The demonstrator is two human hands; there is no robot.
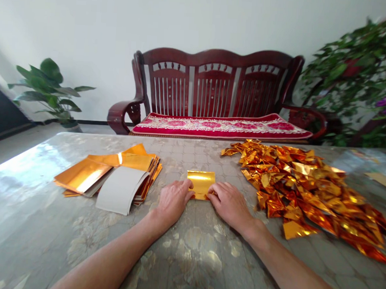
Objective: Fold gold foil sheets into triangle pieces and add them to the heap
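A small sheet of gold foil paper (201, 182) lies on the marbled table (187, 256) straight ahead of me. My left hand (172, 201) pinches its left edge with curled fingers. My right hand (229, 203) pinches the right edge the same way. The near part of the sheet is hidden under my fingertips. A stack of flat gold sheets (110, 174) lies to the left, with one sheet turned white side up (121, 190). A big heap of folded gold foil pieces (310, 189) spreads on the right.
A dark red wooden bench (215, 85) with a red patterned cushion stands behind the table. Potted plants stand at the far left (50, 87) and far right (358, 71). A flat tan sheet (383, 180) lies at the table's right edge.
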